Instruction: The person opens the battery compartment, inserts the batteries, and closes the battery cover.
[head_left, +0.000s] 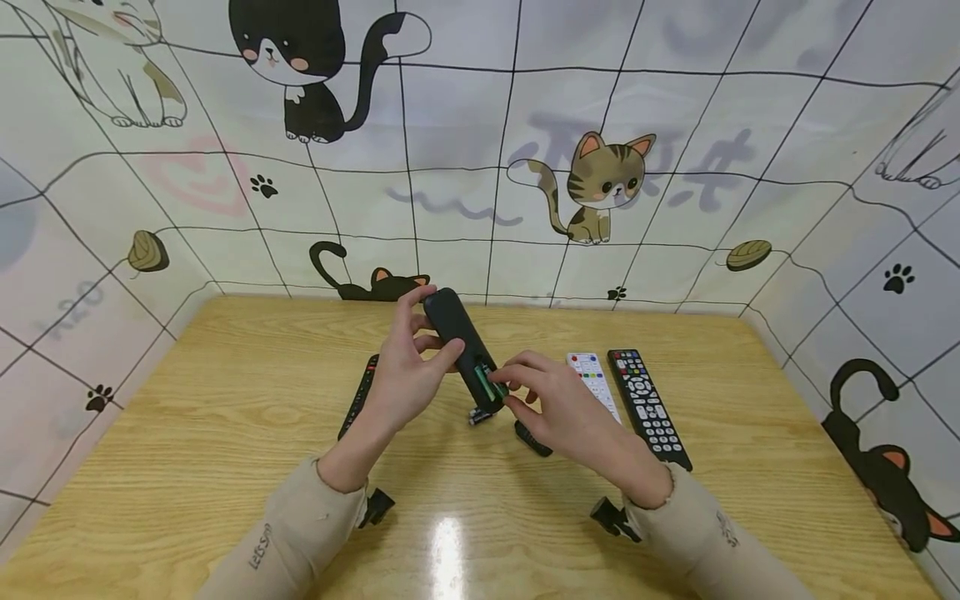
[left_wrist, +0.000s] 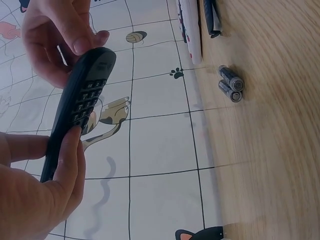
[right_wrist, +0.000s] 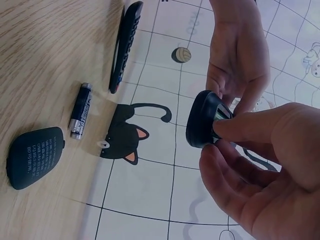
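Observation:
My left hand (head_left: 408,362) holds a black remote control (head_left: 453,325) by its upper part, tilted above the table, thumb across its back. Its keypad side appears in the left wrist view. Green batteries (head_left: 485,383) lie in the uncovered battery compartment at the lower end. My right hand (head_left: 558,400) pinches that end, a fingertip on the batteries; its fingertips partly hide the compartment in the right wrist view. Below, a pair of dark loose batteries (left_wrist: 231,84) lies side by side on the table. The black battery cover (right_wrist: 35,157), printed with white text, rests nearby.
A white remote (head_left: 594,379) and a long black remote (head_left: 648,408) lie to the right, partly behind my right arm. Another black remote (head_left: 360,396) lies beside my left wrist. A cat-print sheet (head_left: 457,200) walls the wooden table (head_left: 225,400) at back and sides.

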